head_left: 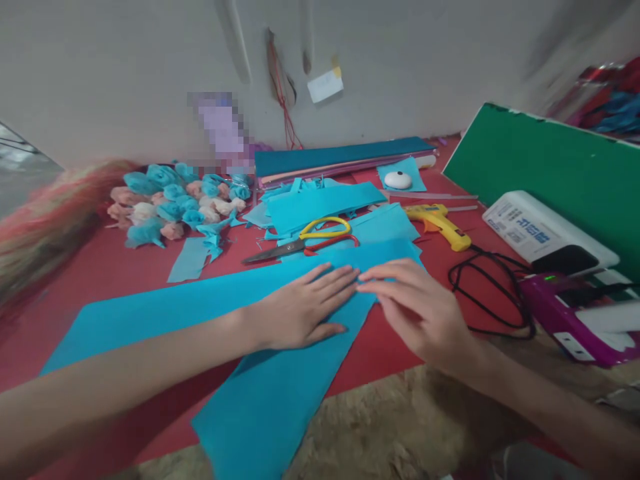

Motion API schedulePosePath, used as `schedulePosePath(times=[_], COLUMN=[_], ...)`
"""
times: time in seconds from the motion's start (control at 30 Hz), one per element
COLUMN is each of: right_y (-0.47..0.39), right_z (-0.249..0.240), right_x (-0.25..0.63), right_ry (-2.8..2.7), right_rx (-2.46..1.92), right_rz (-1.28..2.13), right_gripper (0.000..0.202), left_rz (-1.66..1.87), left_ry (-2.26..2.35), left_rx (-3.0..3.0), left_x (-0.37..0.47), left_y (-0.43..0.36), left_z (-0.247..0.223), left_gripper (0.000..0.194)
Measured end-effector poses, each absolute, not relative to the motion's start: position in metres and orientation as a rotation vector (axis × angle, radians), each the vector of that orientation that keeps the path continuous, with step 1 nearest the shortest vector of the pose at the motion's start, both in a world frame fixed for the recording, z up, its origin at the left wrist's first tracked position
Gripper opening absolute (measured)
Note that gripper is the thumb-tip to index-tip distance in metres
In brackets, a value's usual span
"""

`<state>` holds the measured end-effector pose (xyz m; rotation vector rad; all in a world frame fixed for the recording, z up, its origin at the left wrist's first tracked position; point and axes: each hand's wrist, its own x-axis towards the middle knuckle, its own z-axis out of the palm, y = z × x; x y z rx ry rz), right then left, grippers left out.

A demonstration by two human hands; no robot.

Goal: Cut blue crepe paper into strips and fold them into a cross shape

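A long sheet of blue crepe paper (280, 393) lies folded across the table, one arm stretching left and the other hanging over the front edge. My left hand (305, 307) rests flat on it, fingers stretched out to the right. At the fold my right hand (420, 307) pinches the paper's edge, its fingertips touching those of my left hand. Just beyond the hands, scissors (305, 243) with yellow and red handles lie on cut blue paper pieces (325, 207). A yellow glue gun (440, 223) lies behind my right hand.
Blue, pink and white paper flowers (175, 200) are heaped at the back left. Rolled paper (345, 157) lies along the wall. On the right are a green board (550, 173), a white box (545, 230), a purple power strip (565, 327) and a looping black cord (490, 328).
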<state>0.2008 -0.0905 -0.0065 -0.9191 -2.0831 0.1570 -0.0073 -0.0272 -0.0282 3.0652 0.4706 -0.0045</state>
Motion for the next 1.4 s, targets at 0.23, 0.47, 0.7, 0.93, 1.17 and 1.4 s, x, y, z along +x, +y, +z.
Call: schedulePosePath(times=[0.23, 0.47, 0.7, 0.93, 1.17, 1.4], right_y=[-0.088, -0.092, -0.069, -0.031, 0.000, -0.051], right_z=[-0.019, -0.037, -0.027, 0.002, 0.024, 0.001], right_x=[0.226, 0.227, 0.233, 0.228, 0.214, 0.219], right_ry=[-2.209, -2.438, -2.411, -2.403, -2.261, -2.372], right_rx=[-1.042, -1.213, -1.579, -1.575, -1.398, -1.030], right_rz=[0.122, -0.033, 0.306, 0.321, -0.124, 0.160], right_gripper=[0.030, 0.031, 0.015, 0.007, 0.018, 0.024], left_rz=[-0.107, -0.055, 0.023, 0.074, 0.135, 0.070], left_ry=[0.091, 0.104, 0.060, -0.018, -0.016, -0.120], left_rx=[2.973, 2.985, 3.037, 3.161, 3.120, 2.994], left_x=[-0.014, -0.013, -0.014, -0.013, -0.014, -0.017], left_y=[-0.045, -0.047, -0.047, -0.052, -0.053, -0.048], left_z=[-0.017, -0.017, -0.017, -0.013, -0.019, -0.022], left_gripper=[0.061, 0.060, 0.058, 0.051, 0.049, 0.049])
